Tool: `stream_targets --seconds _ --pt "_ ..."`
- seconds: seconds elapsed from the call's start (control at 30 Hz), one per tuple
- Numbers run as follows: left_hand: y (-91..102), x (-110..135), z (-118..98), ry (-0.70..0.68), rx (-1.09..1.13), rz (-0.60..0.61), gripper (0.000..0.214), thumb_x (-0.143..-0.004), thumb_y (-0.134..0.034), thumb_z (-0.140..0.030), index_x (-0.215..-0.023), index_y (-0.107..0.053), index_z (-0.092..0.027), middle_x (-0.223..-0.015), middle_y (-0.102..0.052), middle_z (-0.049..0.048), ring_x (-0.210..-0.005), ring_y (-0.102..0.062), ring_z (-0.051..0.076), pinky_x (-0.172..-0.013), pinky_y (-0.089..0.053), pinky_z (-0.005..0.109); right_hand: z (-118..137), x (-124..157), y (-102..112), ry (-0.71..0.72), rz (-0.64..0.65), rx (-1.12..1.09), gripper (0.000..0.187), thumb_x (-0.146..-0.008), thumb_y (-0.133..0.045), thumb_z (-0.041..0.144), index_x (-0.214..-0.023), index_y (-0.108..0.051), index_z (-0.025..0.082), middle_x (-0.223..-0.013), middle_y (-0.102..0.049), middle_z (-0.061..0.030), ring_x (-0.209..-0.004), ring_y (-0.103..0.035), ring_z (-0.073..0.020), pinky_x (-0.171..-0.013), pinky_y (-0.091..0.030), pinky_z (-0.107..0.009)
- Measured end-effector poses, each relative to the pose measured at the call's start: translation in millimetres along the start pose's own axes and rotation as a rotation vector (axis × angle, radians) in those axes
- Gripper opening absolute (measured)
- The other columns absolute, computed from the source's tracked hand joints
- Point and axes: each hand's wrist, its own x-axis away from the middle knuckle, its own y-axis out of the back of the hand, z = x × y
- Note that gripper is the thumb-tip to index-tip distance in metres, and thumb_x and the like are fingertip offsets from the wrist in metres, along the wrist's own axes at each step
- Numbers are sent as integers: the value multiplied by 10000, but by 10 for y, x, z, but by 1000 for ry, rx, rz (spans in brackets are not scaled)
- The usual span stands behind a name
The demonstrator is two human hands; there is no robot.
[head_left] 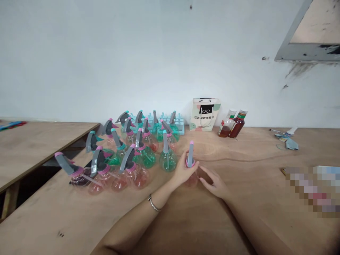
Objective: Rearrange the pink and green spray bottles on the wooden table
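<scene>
A clear pink spray bottle (pixel 191 180) with a grey and pink trigger head stands upright on the wooden table in front of me. My left hand (pixel 183 167) is wrapped round its neck, just under the head. Close by on the bottle's right side is my right hand (pixel 214 182), fingers apart and thumb stretched out; whether its fingertips touch the bottle I cannot tell. To the left of my left hand stands a green spray bottle (pixel 168 161) with a grey and teal head. Further left, a pink spray bottle (pixel 139 177) stands at the front of a group.
Several pink and green spray bottles crowd the left side, before a teal rack (pixel 180 124). A paper bag (pixel 204 117) and two bottles of amber liquid (pixel 236 128) stand by the wall. Small items and a grey cloth (pixel 291 143) lie right. A gap separates another table (pixel 39 145).
</scene>
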Motion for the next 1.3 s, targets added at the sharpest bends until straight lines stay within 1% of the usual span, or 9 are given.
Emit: stream_targets --seconds 0.17,0.27,0.4,0.53,0.6,0.8,1.0,1.17,1.3 --pt "50 -41 -110 -54 99 -56 496 -749 -700 -279 -1209 -527 -217 -1248 -605 101 -1013 -678 192 -919 -518 357 -444 -9 51 -231 -104 186 539 -936 -502 453 -1423 -494 222 -1488 -495 -145 -1399 -450 -304 -1157 -363 -557" --pt "107 -26 -259 -34 149 -14 405 -746 -688 -306 -1128 -588 -215 -1212 -637 108 -993 -691 215 -861 -531 357 -590 20 37 -279 -129 268 546 -936 -469 471 -1406 -500 194 -1463 -514 -164 -1381 -469 -308 -1147 -378 -542" --pt "190 28 -412 29 142 96 250 -742 -685 -363 -908 -650 -180 -994 -722 100 -883 -695 226 -769 -526 346 -557 39 7 -271 11 386 517 -931 -466 496 -1362 -550 224 -1482 -506 -135 -1388 -457 -315 -1147 -366 -550" --pt "222 84 -479 163 104 126 258 -732 -703 -409 -730 -630 -162 -840 -741 90 -763 -668 191 -738 -521 326 -493 28 10 -291 104 456 506 -938 -462 480 -1352 -567 208 -1498 -490 -145 -1404 -437 -321 -1158 -339 -563" --pt "215 96 -516 188 118 108 252 -726 -712 -401 -748 -636 -162 -781 -729 70 -740 -668 183 -734 -523 321 -485 22 20 -285 117 465 506 -941 -461 468 -1360 -560 201 -1503 -482 -152 -1408 -434 -320 -1161 -334 -562" --pt "220 66 -623 57 333 -50 287 -667 -752 -390 -778 -591 -180 -711 -662 4 -663 -684 184 -740 -537 346 -482 26 40 -267 140 476 511 -947 -463 457 -1359 -559 170 -1495 -489 -165 -1411 -431 -312 -1167 -331 -546" --pt "261 103 -651 122 252 208 274 -749 -710 -370 -926 -660 -167 -806 -715 55 -780 -702 213 -795 -520 365 -510 32 22 -261 125 471 508 -940 -470 464 -1356 -561 188 -1494 -490 -165 -1408 -435 -320 -1155 -343 -556" --pt "241 114 -693 53 327 78 246 -701 -737 -370 -793 -614 -177 -741 -680 20 -675 -679 186 -735 -535 348 -496 25 31 -270 130 463 508 -939 -467 458 -1359 -559 187 -1488 -498 -165 -1395 -451 -319 -1150 -357 -552" --pt "245 92 -697 106 357 147 258 -699 -721 -366 -840 -636 -167 -822 -718 57 -656 -669 170 -702 -520 321 -462 16 43 -278 134 473 508 -940 -470 450 -1355 -562 173 -1490 -494 -170 -1401 -444 -317 -1158 -350 -546"
